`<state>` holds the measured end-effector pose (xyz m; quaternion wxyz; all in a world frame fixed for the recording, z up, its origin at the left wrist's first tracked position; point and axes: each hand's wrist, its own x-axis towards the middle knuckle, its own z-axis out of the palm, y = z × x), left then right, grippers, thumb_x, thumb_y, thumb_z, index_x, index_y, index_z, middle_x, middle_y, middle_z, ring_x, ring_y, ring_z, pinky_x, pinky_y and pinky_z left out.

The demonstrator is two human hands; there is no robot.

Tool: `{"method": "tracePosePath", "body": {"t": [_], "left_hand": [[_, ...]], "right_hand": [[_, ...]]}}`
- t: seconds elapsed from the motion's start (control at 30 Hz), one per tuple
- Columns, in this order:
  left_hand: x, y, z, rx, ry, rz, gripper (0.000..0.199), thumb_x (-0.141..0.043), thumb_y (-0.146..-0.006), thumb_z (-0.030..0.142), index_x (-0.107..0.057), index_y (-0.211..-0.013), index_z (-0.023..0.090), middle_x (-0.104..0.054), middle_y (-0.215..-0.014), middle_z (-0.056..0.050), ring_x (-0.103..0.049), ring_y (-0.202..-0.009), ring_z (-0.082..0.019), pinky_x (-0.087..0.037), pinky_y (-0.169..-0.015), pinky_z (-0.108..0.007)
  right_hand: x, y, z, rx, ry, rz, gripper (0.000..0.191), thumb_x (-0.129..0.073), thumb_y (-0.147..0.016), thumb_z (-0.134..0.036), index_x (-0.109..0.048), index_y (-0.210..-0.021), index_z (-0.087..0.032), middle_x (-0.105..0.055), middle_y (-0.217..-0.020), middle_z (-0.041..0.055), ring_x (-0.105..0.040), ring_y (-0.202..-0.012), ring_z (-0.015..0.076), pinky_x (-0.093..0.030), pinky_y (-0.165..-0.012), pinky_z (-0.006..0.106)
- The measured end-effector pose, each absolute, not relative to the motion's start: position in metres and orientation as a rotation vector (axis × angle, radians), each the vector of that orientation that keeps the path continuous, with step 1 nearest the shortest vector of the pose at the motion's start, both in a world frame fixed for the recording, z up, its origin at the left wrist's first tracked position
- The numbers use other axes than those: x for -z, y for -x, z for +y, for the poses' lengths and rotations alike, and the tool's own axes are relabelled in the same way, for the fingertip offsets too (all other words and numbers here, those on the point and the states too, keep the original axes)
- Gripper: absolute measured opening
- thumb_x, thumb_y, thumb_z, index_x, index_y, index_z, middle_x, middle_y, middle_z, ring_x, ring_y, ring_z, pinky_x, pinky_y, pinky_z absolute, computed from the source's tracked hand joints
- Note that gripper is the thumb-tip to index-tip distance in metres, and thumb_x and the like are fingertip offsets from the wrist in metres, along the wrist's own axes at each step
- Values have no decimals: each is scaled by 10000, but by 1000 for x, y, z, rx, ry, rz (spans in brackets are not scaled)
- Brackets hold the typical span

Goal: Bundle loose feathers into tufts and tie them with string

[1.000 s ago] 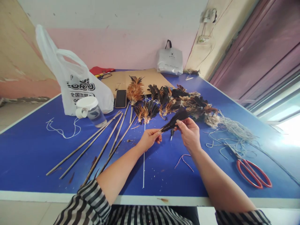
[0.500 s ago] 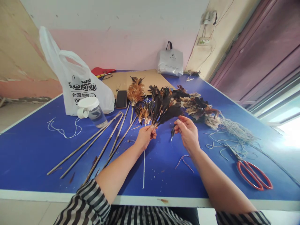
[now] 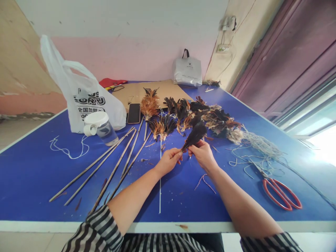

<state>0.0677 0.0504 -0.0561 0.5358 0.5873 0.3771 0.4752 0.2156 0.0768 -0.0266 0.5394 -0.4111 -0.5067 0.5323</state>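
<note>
Black feathers (image 3: 195, 134) sit in fingers (image 3: 175, 154); a lidded jug (image 3: 101, 126) fronts a white bag (image 3: 76, 87).

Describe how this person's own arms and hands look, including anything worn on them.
The left hand and right hand are ungloved, with no ring, watch or bracelet visible. The left sleeve and right sleeve are striped black and grey, and end short, leaving the left forearm and right forearm uncovered.

A person's bare forearms (image 3: 143, 187) reach forward, slanting toward each other; the left hand (image 3: 170, 161) forms a thumb-and-finger pinch; the right hand (image 3: 203, 155), its fingers curled, sits just beside it.
</note>
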Motion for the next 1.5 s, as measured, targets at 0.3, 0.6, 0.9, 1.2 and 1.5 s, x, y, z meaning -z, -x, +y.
{"method": "tracePosePath", "body": {"t": [0.3,0.6,0.9,1.2,1.5], "left_hand": [[56,-60,55,-976,-1120,798,385,-648,-684,467,-681,-843,117,-636,-717,-60,-571,-646,-127,-430,-615,-250],[55,-59,54,-941,-1234,740,373,-608,-731,466,-675,-763,100,-624,-663,-51,-550,-589,-109,-434,-605,-242],[52,-58,52,-1109,-1451,780,270,-575,-785,344,-706,-897,136,-693,-819,-52,-593,-749,-139,-431,-759,-250],[55,-55,57,-955,-1285,778,279,-694,-665,358,-713,-802,116,-697,-723,-59,-612,-658,-138,-452,-684,-253],[47,-53,56,-1040,-885,823,317,-742,-615,364,-672,-799,116,-701,-751,-75,-640,-698,-151,-459,-690,-268]], "right_hand": [[21,-213,72,-1262,969,-1288,139,-694,-645,-263,-595,-700,-183,-557,-519,-56,-476,-425,70,-404,-448,212],[28,-215,71,-1290,1028,-1530,243,-691,-663,-341,-633,-800,-150,-631,-621,-6,-547,-498,104,-434,-475,225],[27,-215,73,-1271,1105,-1503,238,-694,-626,-360,-621,-699,-145,-628,-562,5,-548,-450,113,-476,-464,244],[32,-213,72,-1311,1052,-1576,273,-693,-632,-388,-596,-736,-154,-588,-556,-20,-542,-462,114,-490,-486,257],[18,-229,73,-669,1086,-2127,834,-746,-580,-388,-387,-1316,-228,-546,-1148,93,-588,-875,193,-496,-733,343]]}}
